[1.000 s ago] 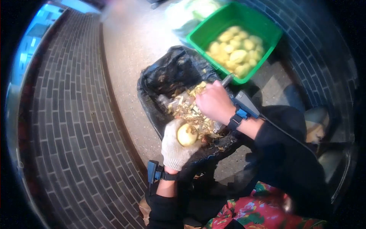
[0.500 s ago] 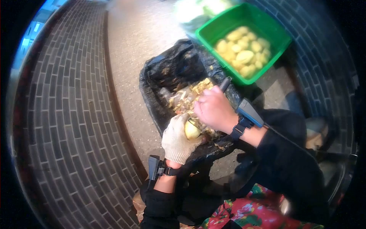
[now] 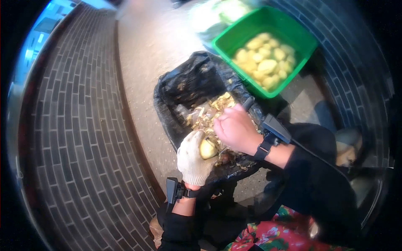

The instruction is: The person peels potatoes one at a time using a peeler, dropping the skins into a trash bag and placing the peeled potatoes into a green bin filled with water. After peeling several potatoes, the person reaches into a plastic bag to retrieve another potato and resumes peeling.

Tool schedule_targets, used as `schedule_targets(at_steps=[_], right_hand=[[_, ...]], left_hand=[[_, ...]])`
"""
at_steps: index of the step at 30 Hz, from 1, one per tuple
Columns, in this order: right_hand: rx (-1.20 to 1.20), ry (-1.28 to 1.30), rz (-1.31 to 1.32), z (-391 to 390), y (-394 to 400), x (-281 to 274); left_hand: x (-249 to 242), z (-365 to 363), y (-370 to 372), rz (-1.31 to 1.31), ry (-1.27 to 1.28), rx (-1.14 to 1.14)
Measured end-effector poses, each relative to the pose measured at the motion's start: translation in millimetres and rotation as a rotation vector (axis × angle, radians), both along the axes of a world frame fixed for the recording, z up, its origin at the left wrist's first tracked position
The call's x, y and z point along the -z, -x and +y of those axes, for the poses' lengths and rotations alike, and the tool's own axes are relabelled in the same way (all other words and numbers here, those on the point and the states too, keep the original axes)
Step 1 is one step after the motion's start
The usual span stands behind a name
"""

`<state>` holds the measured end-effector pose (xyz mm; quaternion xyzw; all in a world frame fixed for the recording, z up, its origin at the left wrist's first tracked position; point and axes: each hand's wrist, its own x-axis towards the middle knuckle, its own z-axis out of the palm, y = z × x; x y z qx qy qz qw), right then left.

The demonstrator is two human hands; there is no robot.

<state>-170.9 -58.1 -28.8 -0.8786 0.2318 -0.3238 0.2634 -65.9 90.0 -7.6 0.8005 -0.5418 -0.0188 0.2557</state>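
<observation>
My left hand (image 3: pixel 193 161), in a white knit glove, is closed around a pale yellow peeled potato (image 3: pixel 208 149). Bare and curled, my right hand (image 3: pixel 235 127) grips a peeler whose dark handle (image 3: pixel 248 103) sticks out past the fist. Its working end lies close to the potato and is mostly hidden. Both hands are over a bin lined with a black plastic bag (image 3: pixel 167 85). Inside the bag, yellowish and brown peelings (image 3: pixel 205 115) are heaped beneath my hands.
A green tub (image 3: pixel 307 44) of peeled potatoes (image 3: pixel 266 66) stands just beyond the bin on the right. Behind it is a blurred clear bag with pale green contents (image 3: pixel 220 14). Dark brick paving (image 3: pixel 79 125) runs along the left, beside speckled pavement (image 3: pixel 140 62).
My left hand and the potato have shifted slightly left, and more of the potato shows. My right hand stays close by with the peeler. The whole view has moved a little.
</observation>
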Motion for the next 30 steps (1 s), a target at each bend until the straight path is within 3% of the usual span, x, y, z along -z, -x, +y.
schedule_targets(at_steps=[5, 10, 12, 22, 26, 30], right_hand=[[0.02, -0.082, 0.066, -1.5, 0.7, 4.5], [0.122, 0.028, 0.205, -19.2, 3.9, 11.2], [0.095, -0.114, 0.23, -15.0, 1.9, 3.6], [0.05, -0.129, -0.056, 0.0, -3.8, -5.7], [0.058, -0.04, -0.011, 0.6, -8.2, 3.6], [0.072, -0.14, 0.013, -1.4, -6.2, 3.9]], left_hand=[[2.8, -0.7, 4.4, -0.04, 0.042, -0.004], [-4.6, -3.6, 12.8, -0.017, 0.306, 0.014], [-7.9, -7.1, 13.2, -0.019, 0.283, 0.01], [-2.9, -16.5, 15.5, 0.031, 0.168, -0.109], [-0.1, -14.0, 10.1, -0.022, 0.139, -0.07], [1.8, -13.9, 11.8, 0.015, 0.093, -0.095]])
